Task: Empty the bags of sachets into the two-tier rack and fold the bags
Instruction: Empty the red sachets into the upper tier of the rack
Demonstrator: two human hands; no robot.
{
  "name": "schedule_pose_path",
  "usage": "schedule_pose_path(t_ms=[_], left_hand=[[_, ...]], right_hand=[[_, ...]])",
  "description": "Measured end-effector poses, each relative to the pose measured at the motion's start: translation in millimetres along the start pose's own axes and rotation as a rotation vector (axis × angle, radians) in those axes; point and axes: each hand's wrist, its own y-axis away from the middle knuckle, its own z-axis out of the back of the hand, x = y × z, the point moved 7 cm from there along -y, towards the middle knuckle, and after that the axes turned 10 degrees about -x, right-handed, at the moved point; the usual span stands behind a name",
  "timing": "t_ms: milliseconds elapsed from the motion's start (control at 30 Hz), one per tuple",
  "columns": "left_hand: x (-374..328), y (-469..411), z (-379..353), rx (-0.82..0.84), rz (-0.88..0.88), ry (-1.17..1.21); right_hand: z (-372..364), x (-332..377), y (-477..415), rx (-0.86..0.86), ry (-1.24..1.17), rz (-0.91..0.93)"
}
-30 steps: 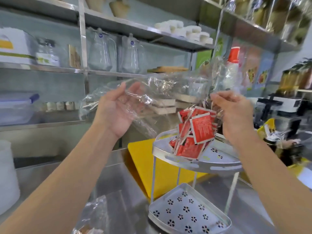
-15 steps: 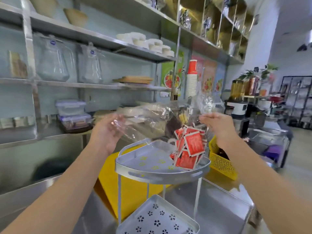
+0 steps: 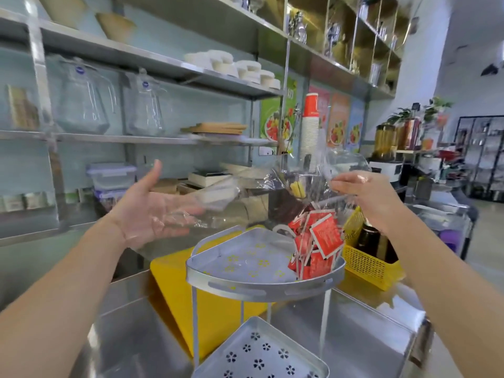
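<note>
Nearest you, the lower tier (image 3: pixel 261 356) of the two-tier rack (image 3: pixel 261 285) sits bare on the steel surface (image 3: pixel 131 345), so you have room there for another bag's worth. Above it, the upper tier (image 3: pixel 240 266) is taking the load: the red sachets (image 3: pixel 319 244) hang in a loose clump, the lowest ones touching the tier at its right side, the upper ones seemingly inside the mouth of the clear plastic bag (image 3: pixel 308 184).

Your right hand (image 3: pixel 373 197) has its grip pinched shut on a gathered part of the bag, which looks like its closed end, held up over the rack. Your left hand (image 3: pixel 152 214) is spread, palm up, fingers apart, with the film only draped across the palm; that grip is open and holds nothing firmly.

Expect the bag to behave as thin film does: almost weightless, limp, slick, clinging to skin and crinkling rather than keeping any shape. It will not tear easily from a pinch, but it can slide out of a loose one. Take it by a corner or seam at the closed end, where the layers bunch and give your fingers something to bite on.

The sachets look light, flat and smooth, stiff at their sealed edges. They should slide out with a shake, yet they snag on one another and can skid off the shallow rim toward the yellow basket (image 3: pixel 365 263) just beside the rack.
</note>
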Motion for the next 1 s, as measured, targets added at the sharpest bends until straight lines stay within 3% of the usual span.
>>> schedule_pose_path(t_ms=[67, 267, 333, 433, 500, 567, 667, 733, 833, 900, 1000], left_hand=[[-10, -3, -7, -0.063, -0.075, -0.241], [-50, -13, 9, -0.751, -0.574, -0.531], [-53, -8, 12, -0.891, -0.689, -0.589], [-43, -16, -4, -0.84, -0.702, -0.427], [-33, -29, -20, -0.719, -0.619, -0.301], [-24, -40, -41, -0.617, -0.516, -0.333], [-27, -39, -49, -0.782, -0.515, -0.628], [-41, -27, -52, -0.857, -0.647, -0.616], [-51, -34, -69, -0.63, -0.693, -0.542], [-38, -49, -85, -0.408, -0.531, -0.471], [-8, -63, -104, -0.281, -0.413, -0.569]], right_hand=[[-4, 1, -2, 0.008, 0.051, 0.008], [2, -4, -13, -0.179, 0.092, -0.003], [4, -6, -13, -0.241, 0.08, 0.008], [-2, -3, -11, -0.271, 0.127, 0.069], [-12, 2, -10, -0.237, 0.201, 0.113], [-21, 8, -6, -0.201, 0.249, 0.173], [-29, 15, -2, -0.164, 0.332, 0.259], [-27, 16, -3, -0.167, 0.353, 0.266], [-17, 15, -6, -0.2, 0.383, 0.242], [-12, 15, -9, -0.222, 0.376, 0.213], [-9, 21, -12, -0.259, 0.314, 0.217]])
